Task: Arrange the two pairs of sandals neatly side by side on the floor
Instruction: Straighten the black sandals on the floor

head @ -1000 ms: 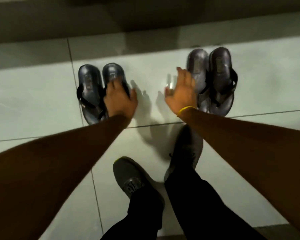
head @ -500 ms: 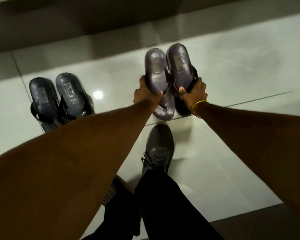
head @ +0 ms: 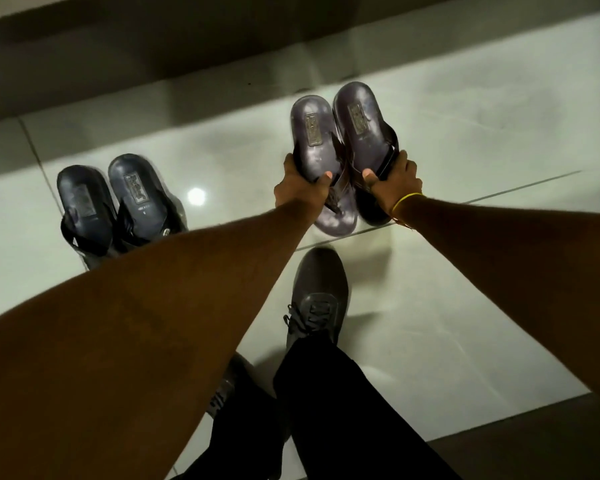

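The left hand (head: 300,190) is closed around the outer edge of the left sandal of the brown pair (head: 314,150), its thumb laid over the footbed and its fingers hidden beneath the sole. The right hand (head: 394,183) is closed the same way on the right sandal of the brown pair (head: 361,133), thumb on the footbed near the straps, fingers wrapped round the outer edge. A yellow band (head: 404,200) circles the right wrist. The two held sandals sit close side by side, rounded heels pointing away from the person, between the two hands; whether their soles touch the floor (head: 482,133) cannot be told. The dark pair of sandals (head: 118,206) lies on the pale tiles well to the left of both hands, its two sandals touching, partly hidden by the left forearm. Below the hands, a grey laced shoe (head: 317,294) stands on the tiles.
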